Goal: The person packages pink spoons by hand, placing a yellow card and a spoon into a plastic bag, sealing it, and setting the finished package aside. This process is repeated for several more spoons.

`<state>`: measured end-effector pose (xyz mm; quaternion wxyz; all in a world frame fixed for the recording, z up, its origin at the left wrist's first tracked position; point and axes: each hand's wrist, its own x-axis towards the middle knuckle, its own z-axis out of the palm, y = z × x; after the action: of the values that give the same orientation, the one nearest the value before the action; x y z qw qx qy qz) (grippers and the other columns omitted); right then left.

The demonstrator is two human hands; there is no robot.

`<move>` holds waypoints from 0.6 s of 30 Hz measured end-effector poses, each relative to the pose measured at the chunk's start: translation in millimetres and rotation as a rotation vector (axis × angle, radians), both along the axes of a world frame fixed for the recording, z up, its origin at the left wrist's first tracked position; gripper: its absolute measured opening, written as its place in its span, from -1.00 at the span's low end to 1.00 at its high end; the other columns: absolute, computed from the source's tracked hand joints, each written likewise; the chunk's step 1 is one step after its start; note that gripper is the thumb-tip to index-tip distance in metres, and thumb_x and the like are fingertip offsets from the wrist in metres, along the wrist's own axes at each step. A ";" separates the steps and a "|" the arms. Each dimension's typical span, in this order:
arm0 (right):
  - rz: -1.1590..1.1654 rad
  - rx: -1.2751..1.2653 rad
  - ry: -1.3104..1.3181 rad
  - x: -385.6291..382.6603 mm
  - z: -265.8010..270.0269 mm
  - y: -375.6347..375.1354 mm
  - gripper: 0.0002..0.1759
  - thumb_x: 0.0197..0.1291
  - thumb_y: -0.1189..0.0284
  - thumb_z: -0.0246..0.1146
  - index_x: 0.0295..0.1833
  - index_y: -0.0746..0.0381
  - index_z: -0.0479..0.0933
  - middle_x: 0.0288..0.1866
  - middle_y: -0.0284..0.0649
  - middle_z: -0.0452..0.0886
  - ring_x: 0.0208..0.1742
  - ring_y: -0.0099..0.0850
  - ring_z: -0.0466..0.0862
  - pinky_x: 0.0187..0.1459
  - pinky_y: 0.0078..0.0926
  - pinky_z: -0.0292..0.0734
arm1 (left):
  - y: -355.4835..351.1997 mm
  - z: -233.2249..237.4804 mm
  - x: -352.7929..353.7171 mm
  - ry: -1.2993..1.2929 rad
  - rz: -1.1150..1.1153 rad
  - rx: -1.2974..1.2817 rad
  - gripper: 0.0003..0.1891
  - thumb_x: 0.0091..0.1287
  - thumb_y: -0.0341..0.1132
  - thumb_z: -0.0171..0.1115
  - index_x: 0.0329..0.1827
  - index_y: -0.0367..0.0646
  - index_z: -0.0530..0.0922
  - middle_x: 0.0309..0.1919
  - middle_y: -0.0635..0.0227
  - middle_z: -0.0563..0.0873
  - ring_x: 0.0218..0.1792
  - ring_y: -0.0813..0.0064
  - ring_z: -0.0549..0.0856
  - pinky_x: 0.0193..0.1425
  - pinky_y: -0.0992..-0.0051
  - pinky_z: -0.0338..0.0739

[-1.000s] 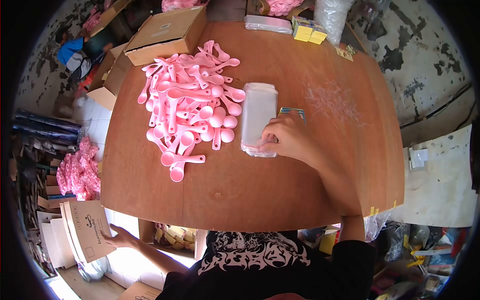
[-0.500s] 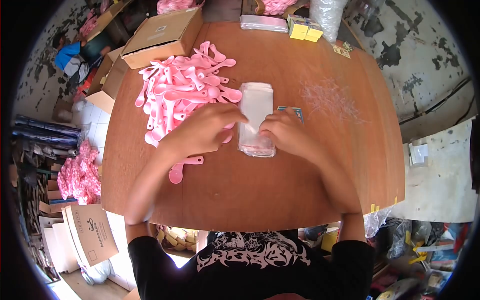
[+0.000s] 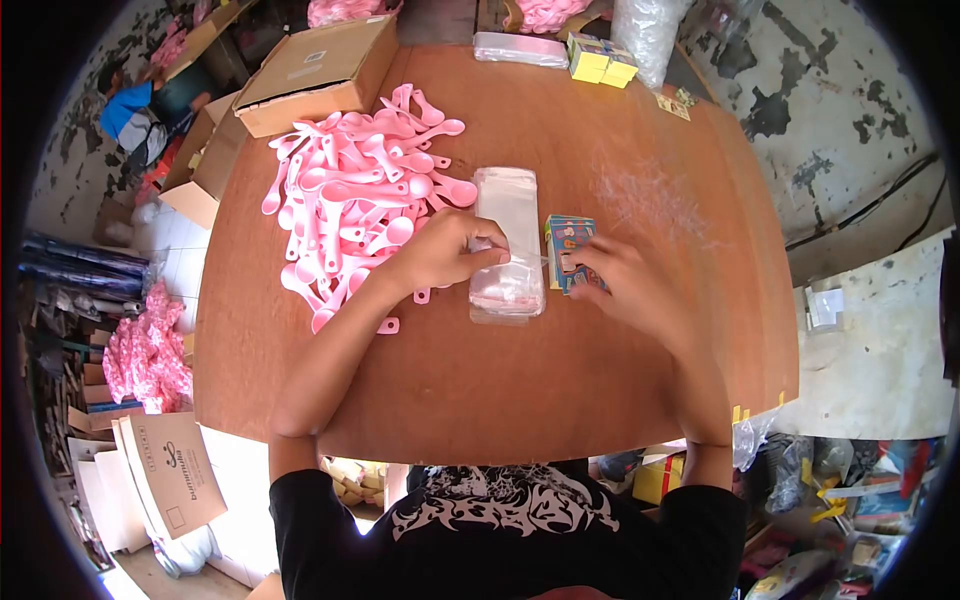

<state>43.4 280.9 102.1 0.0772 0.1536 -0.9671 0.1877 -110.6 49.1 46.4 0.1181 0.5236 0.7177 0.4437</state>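
A stack of clear plastic bags [image 3: 508, 205] lies in the middle of the table. My left hand [image 3: 452, 248] is closed over the stack's left edge, thumb and forefinger pinching what looks like one thin clear bag, hard to make out against the stack. My right hand [image 3: 625, 280] hovers over a pile of blue printed cards [image 3: 568, 232], its fingertips at the cards and its thumb apart from the forefinger. Beyond and beside my left forearm lies a big heap of pink plastic spoons [image 3: 345, 190], partly covered by the arm.
A cardboard box [image 3: 320, 75] stands at the table's far left corner. At the far edge are another pack of plastic bags [image 3: 520, 49] and yellow card stacks [image 3: 602, 62]. Thin clear strips [image 3: 655, 205] lie scattered at right. Another person [image 3: 135, 115] sits at far left.
My right hand has moved right, off the plastic bags and onto the blue cards, uncovering more of them. My left hand stays by the bags, and its forearm now covers the nearest spoon.
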 end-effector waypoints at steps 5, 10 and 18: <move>-0.082 0.214 0.137 21.8 -2.7 -1.4 -0.65 -0.05 0.41 0.49 -0.09 0.22 0.65 -0.10 -0.19 0.67 -0.11 -0.16 0.67 -0.11 -0.31 0.59 | 2.3 -3.5 1.8 -0.134 0.065 0.030 -0.88 0.29 -0.41 0.37 -0.17 -0.23 0.72 -0.32 0.35 0.79 -0.38 0.64 0.68 -0.30 0.56 0.52; -0.109 0.018 0.025 23.6 -11.3 8.9 -0.72 0.02 0.47 0.44 -0.12 0.27 0.65 -0.13 -0.17 0.70 -0.14 -0.19 0.69 -0.09 -0.31 0.59 | -0.9 6.7 3.8 -0.198 0.148 0.095 -0.87 0.32 -0.40 0.35 -0.14 -0.24 0.72 -0.27 0.37 0.79 -0.28 0.65 0.70 -0.20 0.58 0.55; -0.229 -0.188 0.332 31.1 41.9 -8.0 -0.91 0.25 0.53 0.30 -0.21 0.35 0.62 -0.32 -0.14 0.69 -0.33 -0.32 0.68 -0.28 -0.39 0.54 | -9.0 27.6 4.0 -0.322 0.238 0.111 -0.84 0.34 -0.42 0.33 -0.12 -0.34 0.72 -0.30 0.40 0.76 -0.29 0.71 0.62 -0.19 0.60 0.53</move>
<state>74.5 272.9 144.0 0.2704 0.0639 -0.9304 0.2392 -106.6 40.0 74.1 0.1491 0.3631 0.7209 0.5712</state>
